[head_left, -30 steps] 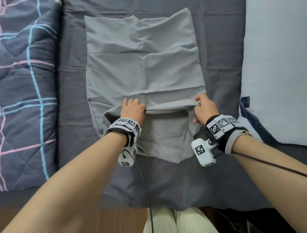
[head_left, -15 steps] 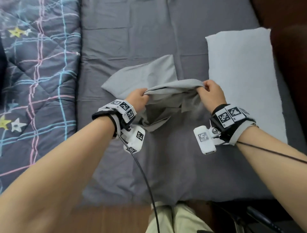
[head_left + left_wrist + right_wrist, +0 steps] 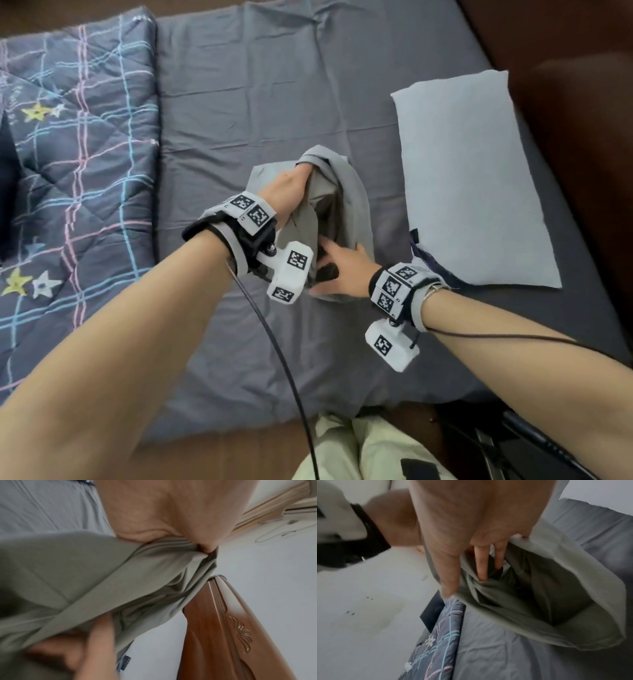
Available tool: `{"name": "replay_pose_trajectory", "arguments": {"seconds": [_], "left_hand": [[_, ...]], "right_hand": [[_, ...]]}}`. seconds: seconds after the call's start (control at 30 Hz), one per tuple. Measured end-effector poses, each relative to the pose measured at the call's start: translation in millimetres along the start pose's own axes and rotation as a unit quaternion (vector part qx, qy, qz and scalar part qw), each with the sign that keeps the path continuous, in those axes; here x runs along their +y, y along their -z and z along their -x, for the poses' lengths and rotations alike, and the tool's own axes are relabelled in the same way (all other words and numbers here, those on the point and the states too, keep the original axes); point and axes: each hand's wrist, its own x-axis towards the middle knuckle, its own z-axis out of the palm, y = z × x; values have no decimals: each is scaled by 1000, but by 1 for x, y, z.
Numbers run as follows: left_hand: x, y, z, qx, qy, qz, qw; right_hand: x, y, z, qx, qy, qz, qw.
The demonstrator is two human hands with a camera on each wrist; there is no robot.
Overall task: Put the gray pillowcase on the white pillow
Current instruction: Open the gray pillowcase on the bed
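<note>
The gray pillowcase (image 3: 352, 192) hangs bunched over the middle of the bed, its opening facing me. My left hand (image 3: 291, 188) grips the top hem of that opening and holds it up; in the left wrist view the thumb (image 3: 207, 546) pinches the hem of the pillowcase (image 3: 85, 568). My right hand (image 3: 342, 270) is at the lower side of the opening. Its straight fingers (image 3: 481, 563) reach inside the pillowcase (image 3: 556, 581) and the thumb lies outside the edge. The white pillow (image 3: 479, 178) lies flat on the bed to the right, apart from both hands.
A dark gray sheet (image 3: 274, 85) covers the bed. A folded plaid quilt (image 3: 78, 171) with stars lies along the left side. A brown wooden bed frame (image 3: 565, 102) runs past the pillow on the right. A black cable (image 3: 274, 342) trails from my left wrist.
The pillowcase was lifted off the sheet and bunched up. My left hand rose with the top hem; my right hand let go of the hem, dropped lower and slid its fingers into the opening.
</note>
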Motion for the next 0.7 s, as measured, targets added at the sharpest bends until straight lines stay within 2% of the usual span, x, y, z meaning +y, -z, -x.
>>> {"name": "replay_pose_trajectory", "arguments": {"seconds": [0.07,0.2,0.27,0.37,0.43,0.5,0.57,0.7], "left_hand": [[5,-2,2,7,7,36,999],[19,4,5,60,-7,0,998],[29,11,6,108,-41,-34,993],[41,16,7,154,-62,20,986],[46,13,10,137,-60,5,989],[45,7,13,88,-32,-9,996],[42,1,15,67,8,-21,997],[32,-15,11,59,41,-32,997]], "right_hand": [[2,-8,4,-2,-8,44,999],[12,-4,22,-22,-41,75,996],[16,10,36,14,-51,92,994],[24,40,55,107,-44,46,992],[28,51,60,102,-25,-13,994],[28,55,63,51,-26,-52,997],[32,51,66,14,-49,-50,997],[58,43,73,74,-104,-78,989]]}}
